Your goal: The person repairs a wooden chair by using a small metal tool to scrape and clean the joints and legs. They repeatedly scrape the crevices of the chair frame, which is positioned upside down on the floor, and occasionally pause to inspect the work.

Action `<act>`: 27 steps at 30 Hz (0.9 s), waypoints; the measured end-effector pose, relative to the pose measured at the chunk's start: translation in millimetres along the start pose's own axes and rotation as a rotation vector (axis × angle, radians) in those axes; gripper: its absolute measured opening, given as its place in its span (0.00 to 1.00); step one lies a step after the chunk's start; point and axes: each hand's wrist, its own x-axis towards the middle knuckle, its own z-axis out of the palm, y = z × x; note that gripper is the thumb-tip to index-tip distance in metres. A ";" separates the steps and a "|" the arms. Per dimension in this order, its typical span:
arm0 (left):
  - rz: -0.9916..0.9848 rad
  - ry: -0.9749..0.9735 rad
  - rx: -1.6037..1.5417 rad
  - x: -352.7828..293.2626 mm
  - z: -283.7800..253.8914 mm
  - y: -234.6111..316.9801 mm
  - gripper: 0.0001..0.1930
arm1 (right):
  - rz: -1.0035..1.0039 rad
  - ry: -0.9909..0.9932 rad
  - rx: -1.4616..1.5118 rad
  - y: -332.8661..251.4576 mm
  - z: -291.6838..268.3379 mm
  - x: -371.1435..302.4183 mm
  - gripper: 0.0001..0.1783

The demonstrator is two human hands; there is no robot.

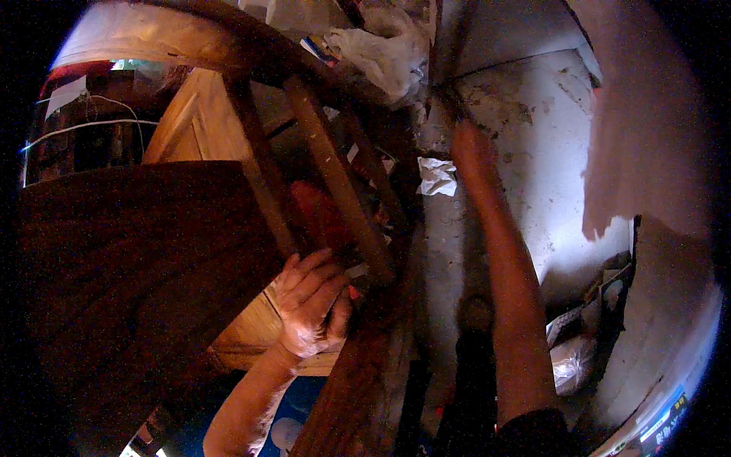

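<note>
My left hand [312, 305] has its fingers curled over the lower end of a dark wooden furniture frame [335, 171] with slats. A broad dark wooden panel [137, 251] lies to the left of that hand. My right arm stretches far forward along a dirty white surface [525, 152]. At its end my right hand [474, 148] is closed near the dark corner, around something too dim to make out. A crumpled white paper [437, 177] lies just left of the right hand.
White plastic bags [384, 57] are heaped at the far middle. A lighter wooden panel [186, 122] stands behind the frame, with white cables [99, 122] at far left. Beside my right forearm are a clear plastic bag [569, 365] and a pale wall [655, 137] with a ragged edge.
</note>
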 end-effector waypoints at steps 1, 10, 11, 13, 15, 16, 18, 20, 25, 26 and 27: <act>0.006 0.001 -0.009 2.4 0.5 -0.5 0.08 | -0.029 0.002 0.014 7.0 1.7 11.9 0.12; 0.011 0.011 -0.048 15.5 -10.0 -15.7 0.08 | -0.265 0.051 0.407 4.0 -56.0 -1.8 0.10; 0.006 0.010 -0.035 14.1 -10.9 -16.6 0.08 | -0.252 0.051 0.349 1.4 -53.9 -13.3 0.10; 0.009 -0.003 -0.026 14.5 -12.2 -19.0 0.08 | -0.226 0.079 0.212 -0.6 -51.6 -21.3 0.09; 0.017 0.002 -0.018 17.2 -14.6 -19.4 0.08 | -0.218 0.132 0.071 -4.5 -48.5 -23.5 0.09; 0.020 0.004 -0.014 18.0 -15.3 -19.2 0.08 | -0.171 0.125 0.045 -8.1 -47.0 -22.8 0.09; 0.017 0.005 -0.006 18.1 -16.2 -20.2 0.08 | -0.094 0.100 -0.024 -17.4 -38.4 -13.7 0.09; 0.017 0.008 -0.024 20.7 -15.6 -19.8 0.08 | -0.033 0.056 -0.148 -18.0 -25.7 0.3 0.10; 0.021 0.016 -0.040 19.0 -18.3 -23.3 0.08 | 0.007 -0.023 -0.078 -30.0 -11.5 22.7 0.10; 0.024 0.018 -0.044 20.5 -18.7 -24.4 0.08 | -0.031 -0.023 -0.008 -24.6 -3.3 34.5 0.11; 0.023 0.024 -0.042 21.0 -19.0 -24.8 0.08 | -0.074 -0.021 0.066 -25.4 -4.7 39.5 0.12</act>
